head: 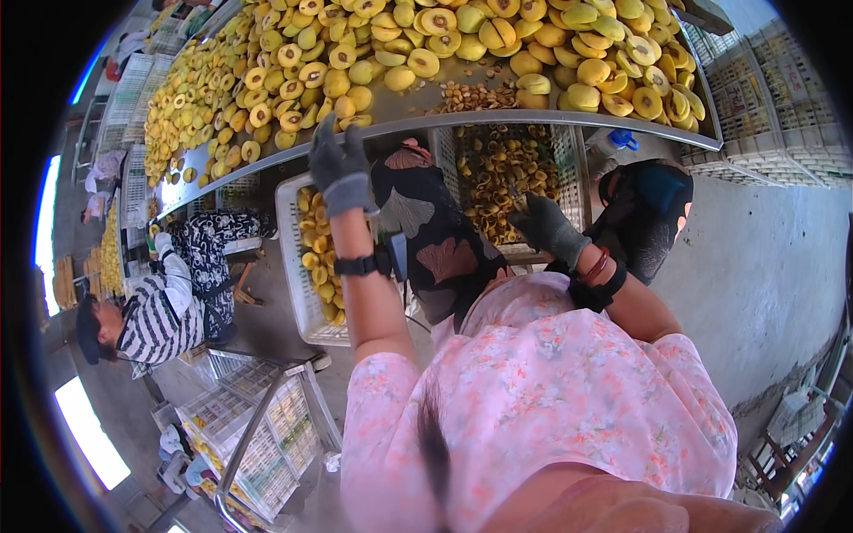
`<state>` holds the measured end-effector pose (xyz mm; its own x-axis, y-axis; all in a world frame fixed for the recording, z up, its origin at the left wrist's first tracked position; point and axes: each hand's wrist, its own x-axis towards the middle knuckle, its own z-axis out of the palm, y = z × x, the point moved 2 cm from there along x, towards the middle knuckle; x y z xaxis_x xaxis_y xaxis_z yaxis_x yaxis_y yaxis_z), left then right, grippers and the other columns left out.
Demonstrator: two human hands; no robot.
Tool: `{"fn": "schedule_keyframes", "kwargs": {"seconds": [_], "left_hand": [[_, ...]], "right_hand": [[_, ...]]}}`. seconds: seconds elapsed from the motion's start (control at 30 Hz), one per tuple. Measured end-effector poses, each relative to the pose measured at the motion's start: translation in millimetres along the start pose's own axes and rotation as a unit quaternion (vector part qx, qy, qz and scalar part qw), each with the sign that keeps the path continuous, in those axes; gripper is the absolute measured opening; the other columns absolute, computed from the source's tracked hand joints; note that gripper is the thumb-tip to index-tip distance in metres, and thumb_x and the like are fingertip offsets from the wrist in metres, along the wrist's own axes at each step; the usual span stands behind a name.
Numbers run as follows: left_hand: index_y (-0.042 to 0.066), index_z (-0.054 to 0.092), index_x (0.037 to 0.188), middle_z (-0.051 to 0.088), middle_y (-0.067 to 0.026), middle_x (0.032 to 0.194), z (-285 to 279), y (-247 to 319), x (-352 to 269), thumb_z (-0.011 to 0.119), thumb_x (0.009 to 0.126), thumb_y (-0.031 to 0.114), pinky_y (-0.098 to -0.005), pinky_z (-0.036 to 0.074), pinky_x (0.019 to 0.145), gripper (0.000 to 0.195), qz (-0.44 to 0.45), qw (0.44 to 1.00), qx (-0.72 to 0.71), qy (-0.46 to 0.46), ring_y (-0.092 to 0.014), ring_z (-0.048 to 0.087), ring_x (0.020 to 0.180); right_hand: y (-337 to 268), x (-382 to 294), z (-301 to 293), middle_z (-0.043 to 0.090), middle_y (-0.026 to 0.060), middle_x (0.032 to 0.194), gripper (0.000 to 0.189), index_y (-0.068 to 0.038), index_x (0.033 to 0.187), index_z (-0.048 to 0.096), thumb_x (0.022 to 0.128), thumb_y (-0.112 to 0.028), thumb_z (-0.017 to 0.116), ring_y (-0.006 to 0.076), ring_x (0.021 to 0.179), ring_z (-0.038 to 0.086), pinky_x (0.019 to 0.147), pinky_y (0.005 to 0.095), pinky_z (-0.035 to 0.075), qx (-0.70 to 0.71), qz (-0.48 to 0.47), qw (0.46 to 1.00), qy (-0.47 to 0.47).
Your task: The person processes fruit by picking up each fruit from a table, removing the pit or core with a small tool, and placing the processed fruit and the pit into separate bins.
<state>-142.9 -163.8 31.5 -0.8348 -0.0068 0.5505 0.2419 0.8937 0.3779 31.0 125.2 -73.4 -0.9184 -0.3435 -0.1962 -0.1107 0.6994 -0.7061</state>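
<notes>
My left hand (pixel 341 166), in a dark grey glove, reaches over the front edge of a metal table (pixel 426 122). Its fingers are apart, with no fruit visible in them. Beside the fingertips lie halved yellow stone fruits (pixel 291 120), many with brown pits in them. My gloved right hand (pixel 545 225) is lower, above a crate (pixel 572 170) between my knees. Its fingers are closed around what looks like a small tool (pixel 514 192), mostly hidden by the glove. Hollowed fruit halves (pixel 493 180) lie in that crate. Loose brown pits (pixel 476 96) are gathered on the tabletop.
A white plastic crate (pixel 293 266) of yellow halves stands left of my leg. Another person (pixel 163 313) in stripes works farther left. Stacked crates (pixel 766 100) rise at the right, near a jug with a blue lid (pixel 622 140). A metal-railed cart (pixel 266 426) stands behind, at left.
</notes>
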Motion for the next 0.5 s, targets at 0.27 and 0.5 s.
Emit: {"fn": "schedule_keyframes", "kwargs": {"seconds": [0.27,0.5], "left_hand": [[0.012,0.04,0.134,0.045,-0.0135,0.135,166.2,28.9,81.4,0.064,0.079,0.039,-0.0409,0.042,0.097,0.065,0.008,0.957,0.074,-0.28,-0.033,0.049,0.117],[0.005,0.048,0.123,0.056,-0.0199,0.118,164.7,52.9,88.9,0.072,0.072,0.041,-0.0422,0.045,0.09,0.067,-0.048,0.934,0.048,-0.351,-0.035,0.055,0.107]], "right_hand": [[-11.8,-1.5,-13.5,0.057,0.0154,0.063,0.02,-0.002,0.083,0.058,0.076,-0.02,0.058,0.0286,0.058,0.06,0.053,0.0388,0.047,0.134,0.103,0.984,0.047],[-13.3,-3.6,-24.8,0.059,0.0195,0.062,0.033,0.006,0.087,0.055,0.077,-0.026,0.06,0.0315,0.06,0.063,0.054,0.0389,0.048,0.173,0.151,0.972,0.047]]}}
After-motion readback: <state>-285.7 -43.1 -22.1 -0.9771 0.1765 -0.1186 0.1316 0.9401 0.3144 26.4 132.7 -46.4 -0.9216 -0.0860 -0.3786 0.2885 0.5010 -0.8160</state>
